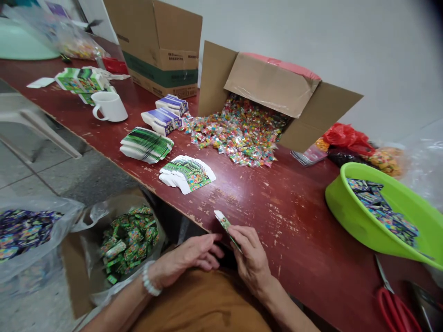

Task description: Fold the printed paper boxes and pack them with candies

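Note:
At the table's near edge, my right hand (251, 256) is closed on a small green candy box (223, 221), whose white end flap points up and away from me. My left hand (188, 258), with a pale bead bracelet at the wrist, is just left of it, fingers stretched out and holding nothing. Ahead of both hands lies a fanned stack of flat green boxes (190, 174). Behind that is a thicker stack of green boxes (147, 144). Small wrapped candies (238, 133) spill from a tipped cardboard box (270, 83) onto the red table (249, 203).
To the right are a lime green basin (360, 226) holding dark packets and red-handled scissors (391, 299). Purple boxes (162, 121) and a white mug (110, 107) stand at the back left. Below the left edge, a lined carton (74, 272) holds filled green boxes.

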`<state>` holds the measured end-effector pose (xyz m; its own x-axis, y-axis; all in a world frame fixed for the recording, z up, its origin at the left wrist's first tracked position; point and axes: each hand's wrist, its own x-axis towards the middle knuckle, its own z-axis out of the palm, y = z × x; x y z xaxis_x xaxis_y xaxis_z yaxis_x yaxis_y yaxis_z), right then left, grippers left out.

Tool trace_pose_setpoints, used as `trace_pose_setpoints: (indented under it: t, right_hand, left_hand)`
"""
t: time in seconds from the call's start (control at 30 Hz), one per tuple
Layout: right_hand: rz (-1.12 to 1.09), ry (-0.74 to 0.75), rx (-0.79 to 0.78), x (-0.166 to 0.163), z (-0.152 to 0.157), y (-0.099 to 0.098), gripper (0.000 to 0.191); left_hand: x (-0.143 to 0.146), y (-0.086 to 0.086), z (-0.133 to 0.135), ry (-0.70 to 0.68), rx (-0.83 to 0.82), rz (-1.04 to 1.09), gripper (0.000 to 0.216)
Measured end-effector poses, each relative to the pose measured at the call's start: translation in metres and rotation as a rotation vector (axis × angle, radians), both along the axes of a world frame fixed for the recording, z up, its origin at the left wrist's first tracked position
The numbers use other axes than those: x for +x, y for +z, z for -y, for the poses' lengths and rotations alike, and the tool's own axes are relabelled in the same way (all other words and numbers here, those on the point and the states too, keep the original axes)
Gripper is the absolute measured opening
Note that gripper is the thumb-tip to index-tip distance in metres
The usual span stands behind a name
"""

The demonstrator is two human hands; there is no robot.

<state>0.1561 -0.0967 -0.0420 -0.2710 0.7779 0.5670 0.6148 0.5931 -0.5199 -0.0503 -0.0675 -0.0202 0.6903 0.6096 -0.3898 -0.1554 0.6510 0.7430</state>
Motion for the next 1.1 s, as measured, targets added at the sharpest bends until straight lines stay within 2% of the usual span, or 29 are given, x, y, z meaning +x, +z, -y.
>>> trace_pose_setpoints:
  t: [0.07,0.13,0.23,0.3,0.37,0.43,0.6,0.7,0.9,1.1]
  right_hand:
    - [0.007,-0.007,0.038,-0.016,-0.003,0.007,0.051]
    - [0.002,0.007,0.009,-0.029,-0.002,0.014,0.051]
    - [-0.105,0.084,-0.159,-0.038,0.000,0.024,0.070]
    - [-0.219,0.123,-0.272,-0.038,-0.003,0.028,0.062]
    - [-0.298,0.089,-0.310,-0.034,-0.010,0.033,0.044]
    - [-0.296,0.061,-0.298,-0.029,-0.019,0.038,0.034]
    - [-0.210,0.159,-0.338,-0.022,-0.033,0.052,0.040]
    - [-0.220,0.177,-0.298,-0.021,-0.034,0.053,0.042]
    - [-0.178,0.178,-0.275,-0.017,-0.039,0.050,0.028]
    - [-0.096,0.142,-0.455,-0.011,-0.051,0.059,0.012]
  left_hand:
    - [0.015,0.000,-0.001,0.070,0.038,0.112,0.050]
    - [0.023,0.003,-0.004,0.164,0.009,0.164,0.051]
    - [0.024,0.007,-0.008,0.270,-0.077,0.175,0.055]
    - [0.021,0.006,-0.010,0.291,-0.065,0.169,0.050]
    - [0.016,0.003,-0.013,0.238,-0.029,0.136,0.042]
    - [0.013,0.000,-0.016,0.165,0.004,0.099,0.038]
    - [0.003,0.000,-0.026,0.058,0.150,0.028,0.037]
    - [-0.003,0.004,-0.031,0.014,0.227,0.012,0.037]
    - [-0.009,0.009,-0.035,-0.115,0.309,-0.014,0.044]
    - [-0.004,0.010,-0.032,-0.177,0.316,-0.038,0.049]
